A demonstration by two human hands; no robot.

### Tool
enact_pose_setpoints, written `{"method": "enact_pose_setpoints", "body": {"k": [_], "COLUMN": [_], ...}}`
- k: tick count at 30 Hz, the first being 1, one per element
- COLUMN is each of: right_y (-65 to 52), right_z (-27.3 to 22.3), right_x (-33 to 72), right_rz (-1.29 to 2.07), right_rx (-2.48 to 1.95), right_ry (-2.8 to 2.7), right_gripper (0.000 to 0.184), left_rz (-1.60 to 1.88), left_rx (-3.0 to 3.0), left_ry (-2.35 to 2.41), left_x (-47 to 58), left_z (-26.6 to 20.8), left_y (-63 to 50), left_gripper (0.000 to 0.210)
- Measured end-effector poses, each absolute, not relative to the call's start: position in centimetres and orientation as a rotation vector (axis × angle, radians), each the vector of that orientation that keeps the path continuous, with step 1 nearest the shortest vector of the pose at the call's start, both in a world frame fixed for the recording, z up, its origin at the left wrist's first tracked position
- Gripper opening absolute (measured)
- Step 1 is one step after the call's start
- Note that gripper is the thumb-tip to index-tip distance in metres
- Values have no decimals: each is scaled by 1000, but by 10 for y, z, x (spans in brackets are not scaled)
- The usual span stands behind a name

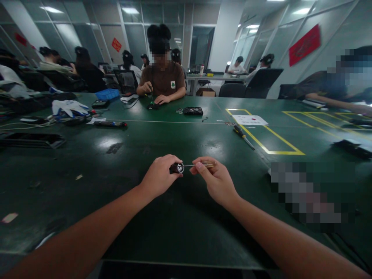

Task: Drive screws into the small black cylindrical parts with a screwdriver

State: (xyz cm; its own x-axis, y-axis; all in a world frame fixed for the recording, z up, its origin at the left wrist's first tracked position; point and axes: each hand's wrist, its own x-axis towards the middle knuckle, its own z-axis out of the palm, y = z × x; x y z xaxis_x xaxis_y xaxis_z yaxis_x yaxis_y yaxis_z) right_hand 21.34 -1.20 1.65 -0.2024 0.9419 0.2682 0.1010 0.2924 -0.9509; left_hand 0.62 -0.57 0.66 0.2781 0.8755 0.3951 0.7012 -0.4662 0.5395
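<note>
Between the thumb and fingers of my left hand (pixel 158 176) is a small dark cylindrical part (pixel 177 167), its round, silver-rimmed end turned towards me. My right hand (pixel 220 181) pinches a thin screwdriver (pixel 207 164) by its brownish handle. The slim metal shaft points left and reaches the side of the cylindrical part; whether the tip touches it is too small to tell. Both hands are held over the green table (pixel 180 232), close together in the middle of the view.
Beyond my hands lie a yellow-black screwdriver (pixel 240 132), a white sheet (pixel 250 120) and a black casing (pixel 193 111). White gloves (pixel 69 108) and a blue tray (pixel 107 94) are at left. Across the table a person (pixel 162 79) handles a small part. A pixelated object lies at right.
</note>
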Motion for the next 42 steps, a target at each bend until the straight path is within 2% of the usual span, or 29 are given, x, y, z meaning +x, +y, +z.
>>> {"method": "enact_pose_setpoints", "body": {"k": [6, 18, 24, 30, 42], "right_y": [-4, -10, -9, -13, -10], "right_z": [10, 14, 14, 18, 18], "right_x": [214, 218, 220, 220, 220], "right_rz": [1253, 1077, 1117, 908, 1054], "right_rx": [-930, -990, -942, -1028, -954], "right_ry": [-1293, -1566, -1615, -1760, -1584], "right_gripper": [31, 25, 20, 15, 15], "left_rz": [977, 961, 937, 957, 1035], "left_rx": [2276, 2307, 2302, 2322, 2205], "left_ry": [1485, 1499, 1496, 1462, 1487], "left_x": [6, 4, 3, 3, 5], "left_z": [5, 4, 6, 6, 6], "left_y": [-4, -4, -4, -4, -5], "left_gripper": [32, 30, 28, 30, 35]}}
